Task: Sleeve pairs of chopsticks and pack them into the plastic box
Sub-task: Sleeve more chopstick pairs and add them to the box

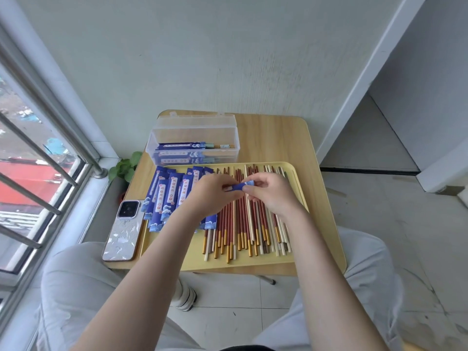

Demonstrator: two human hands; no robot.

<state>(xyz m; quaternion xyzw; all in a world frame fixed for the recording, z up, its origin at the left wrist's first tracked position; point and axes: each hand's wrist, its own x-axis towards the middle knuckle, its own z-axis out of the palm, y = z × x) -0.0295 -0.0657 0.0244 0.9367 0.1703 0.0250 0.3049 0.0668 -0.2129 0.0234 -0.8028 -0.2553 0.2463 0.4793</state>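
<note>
Both hands pinch one blue sleeve (240,186) lying from nine to three o'clock over the tray (301,183), left hand (215,192) and right hand (268,191) at its ends, plastic box (162,148) at twelve

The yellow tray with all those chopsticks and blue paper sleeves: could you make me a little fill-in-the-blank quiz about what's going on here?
1. Both hands, left hand and right hand, hold one blue paper ____ between them.
2. The loose red-and-gold chopsticks lie on the ____ tray.
3. The clear plastic box behind the tray stands with its lid ____.
4. A phone lies to the ____ of the tray.

Missing words: sleeve; yellow; open; left
</note>
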